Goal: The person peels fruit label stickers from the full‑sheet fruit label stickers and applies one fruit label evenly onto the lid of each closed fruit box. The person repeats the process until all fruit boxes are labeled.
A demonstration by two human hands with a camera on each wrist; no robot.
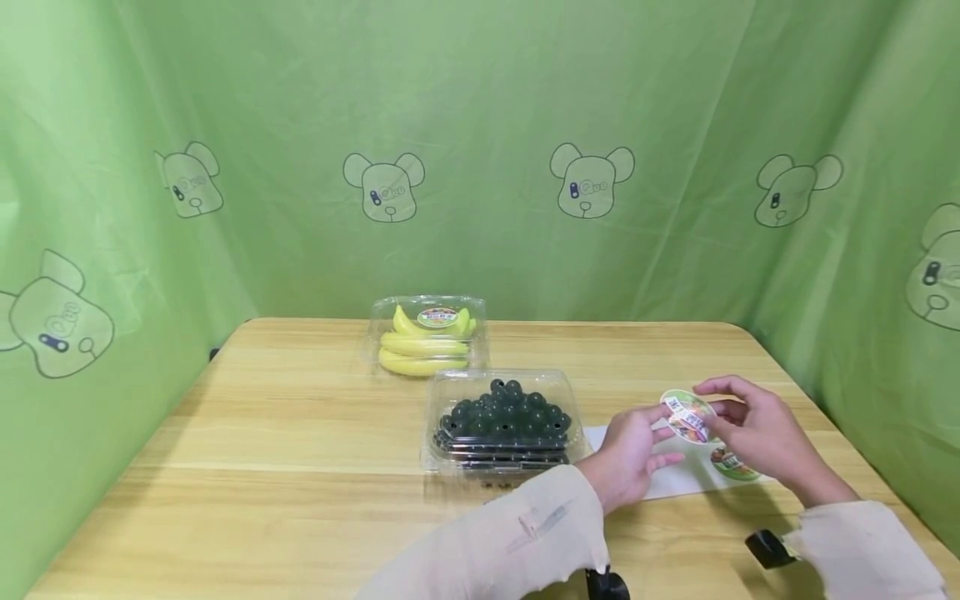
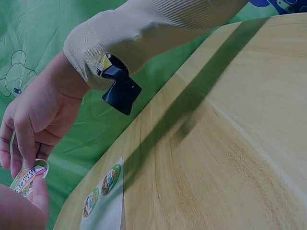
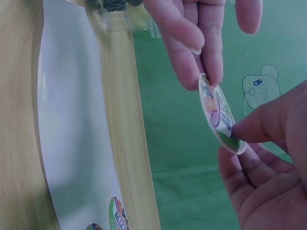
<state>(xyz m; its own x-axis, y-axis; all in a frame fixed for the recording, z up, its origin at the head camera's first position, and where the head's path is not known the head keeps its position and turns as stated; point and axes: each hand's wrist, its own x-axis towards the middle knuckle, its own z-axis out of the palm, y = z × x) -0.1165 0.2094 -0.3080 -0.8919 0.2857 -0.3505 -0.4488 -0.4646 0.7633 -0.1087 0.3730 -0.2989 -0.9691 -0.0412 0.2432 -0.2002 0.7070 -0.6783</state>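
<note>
An oval fruit sticker (image 1: 688, 417) with a green and white printed face is held above the right side of the table. My right hand (image 1: 765, 433) pinches its edge between thumb and fingers, as the right wrist view (image 3: 223, 117) confirms. My left hand (image 1: 626, 454) has its fingers extended, and its fingertips touch the sticker's opposite edge; the thumb stays apart. Beneath the hands lies a white backing sheet (image 1: 660, 483) with two more stickers (image 2: 111, 178) on it. Left of my left hand, a clear clamshell box (image 1: 558, 387) contains dark grapes (image 1: 506, 421).
Behind the grapes stands another clear clamshell box (image 1: 381, 312) containing yellow bananas (image 1: 423, 344), with an oval label (image 1: 437, 317) on its lid. The wooden table (image 1: 285, 450) is enclosed by green curtains (image 1: 480, 75) printed with bear heads.
</note>
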